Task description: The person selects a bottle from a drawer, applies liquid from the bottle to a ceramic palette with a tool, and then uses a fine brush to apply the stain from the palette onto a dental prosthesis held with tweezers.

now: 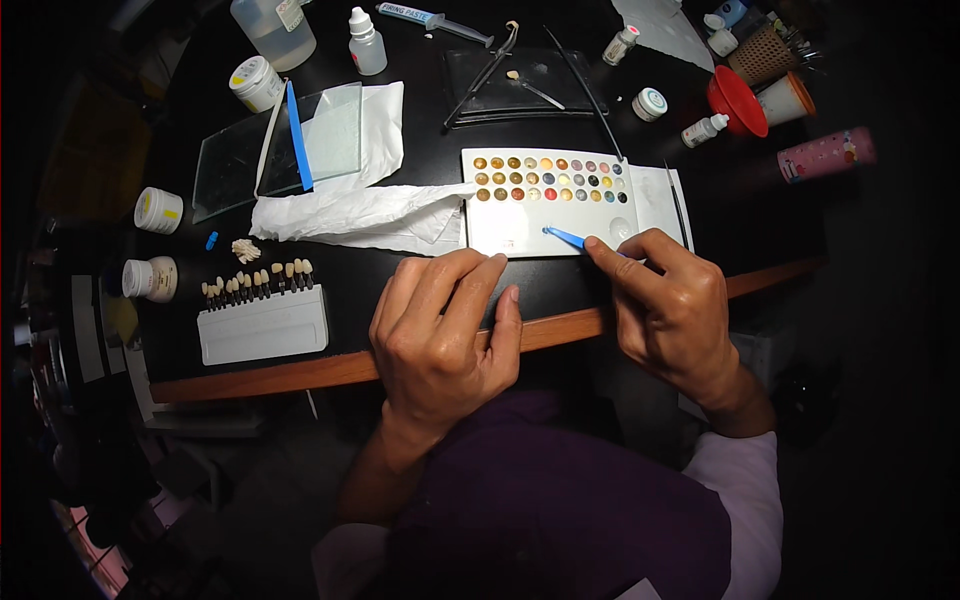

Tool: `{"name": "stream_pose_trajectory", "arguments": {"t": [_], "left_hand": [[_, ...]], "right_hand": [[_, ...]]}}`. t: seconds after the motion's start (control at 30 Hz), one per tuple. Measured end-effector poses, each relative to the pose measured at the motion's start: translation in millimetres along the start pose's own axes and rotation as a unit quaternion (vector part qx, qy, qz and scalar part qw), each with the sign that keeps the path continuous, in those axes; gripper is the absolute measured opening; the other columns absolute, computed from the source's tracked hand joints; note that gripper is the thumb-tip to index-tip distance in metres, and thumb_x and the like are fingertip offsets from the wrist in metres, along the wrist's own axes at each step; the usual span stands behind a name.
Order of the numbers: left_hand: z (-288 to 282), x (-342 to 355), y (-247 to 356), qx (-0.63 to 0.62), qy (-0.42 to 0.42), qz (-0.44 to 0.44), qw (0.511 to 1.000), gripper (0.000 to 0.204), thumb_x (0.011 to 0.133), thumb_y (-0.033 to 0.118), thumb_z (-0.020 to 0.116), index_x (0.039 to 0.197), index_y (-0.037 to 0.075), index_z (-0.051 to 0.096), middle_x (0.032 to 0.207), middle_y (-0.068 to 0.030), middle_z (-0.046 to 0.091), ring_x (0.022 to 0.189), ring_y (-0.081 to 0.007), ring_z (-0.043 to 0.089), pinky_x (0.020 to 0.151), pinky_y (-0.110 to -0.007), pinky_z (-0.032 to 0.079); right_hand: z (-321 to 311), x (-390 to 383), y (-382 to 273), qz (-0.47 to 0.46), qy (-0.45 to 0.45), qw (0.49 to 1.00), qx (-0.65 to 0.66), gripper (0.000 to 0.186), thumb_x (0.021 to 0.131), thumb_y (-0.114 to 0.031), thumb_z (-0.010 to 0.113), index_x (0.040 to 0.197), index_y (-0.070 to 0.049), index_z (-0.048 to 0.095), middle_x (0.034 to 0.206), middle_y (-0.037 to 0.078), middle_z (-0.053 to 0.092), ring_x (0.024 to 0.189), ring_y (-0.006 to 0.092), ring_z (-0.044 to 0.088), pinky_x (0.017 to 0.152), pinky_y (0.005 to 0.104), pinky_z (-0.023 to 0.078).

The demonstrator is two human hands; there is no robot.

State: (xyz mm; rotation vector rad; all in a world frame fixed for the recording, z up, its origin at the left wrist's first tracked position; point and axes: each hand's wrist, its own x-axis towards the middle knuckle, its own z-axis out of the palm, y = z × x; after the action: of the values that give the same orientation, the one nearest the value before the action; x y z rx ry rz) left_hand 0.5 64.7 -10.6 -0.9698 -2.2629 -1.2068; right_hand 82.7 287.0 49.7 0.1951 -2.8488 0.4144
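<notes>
A white palette (pixel 540 225) with rows of many coloured paint wells lies in front of me. My right hand (pixel 668 310) grips a slim blue plastic tool (pixel 568 236), whose tip touches the palette's bare lower part beside a small blue smear. My left hand (pixel 440 340) is at the palette's front edge, fingers bent and apart, index fingertip at the rim, holding nothing. Crumpled white tissue (pixel 350 215) lies left of the palette. Behind it, a black pad (pixel 475 75) carries dark thin tools and a small pale piece. Another thin tool (pixel 675 205) rests on white paper at its right.
Left: glass slab (pixel 230 170) with blue strip (pixel 298 135), jars (pixel 157 211), tooth shade guide (pixel 262 325). Back: syringe (pixel 430 22), dropper bottle (pixel 367 48), clear container (pixel 275 35). Right: red bowl (pixel 737 105), brush holder (pixel 760 57), small bottles (pixel 705 130), pink cylinder (pixel 825 155). The desk has a wooden front edge (pixel 260 380).
</notes>
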Motion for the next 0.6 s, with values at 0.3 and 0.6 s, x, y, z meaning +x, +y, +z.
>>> {"name": "stream_pose_trajectory", "arguments": {"t": [0.3, 0.6], "left_hand": [[0.5, -0.8, -0.4, 0.0, -0.003, -0.005, 1.0, 0.025, 0.076, 0.001, 0.083, 0.102, -0.001, 0.08, 0.098, -0.014, 0.076, 0.083, -0.0293, 0.07, 0.072, -0.038, 0.055], [-0.3, -0.6, 0.6, 0.0, -0.003, -0.005, 1.0, 0.026, 0.077, 0.001, 0.083, 0.102, -0.001, 0.08, 0.098, -0.0138, 0.075, 0.083, -0.029, 0.069, 0.072, -0.037, 0.055]], "right_hand": [[5.2, 1.0, -3.9, -0.026, 0.027, 0.999, -0.018, 0.047, 0.078, 0.001, 0.079, 0.125, -0.009, 0.082, 0.093, 0.011, 0.07, 0.068, 0.0246, 0.072, 0.056, 0.0371, 0.058], [3.1, -1.2, -7.5, -0.011, 0.019, 0.999, -0.028, 0.046, 0.079, 0.001, 0.078, 0.124, -0.008, 0.081, 0.092, 0.011, 0.069, 0.068, 0.0249, 0.073, 0.056, 0.0376, 0.058]]}}
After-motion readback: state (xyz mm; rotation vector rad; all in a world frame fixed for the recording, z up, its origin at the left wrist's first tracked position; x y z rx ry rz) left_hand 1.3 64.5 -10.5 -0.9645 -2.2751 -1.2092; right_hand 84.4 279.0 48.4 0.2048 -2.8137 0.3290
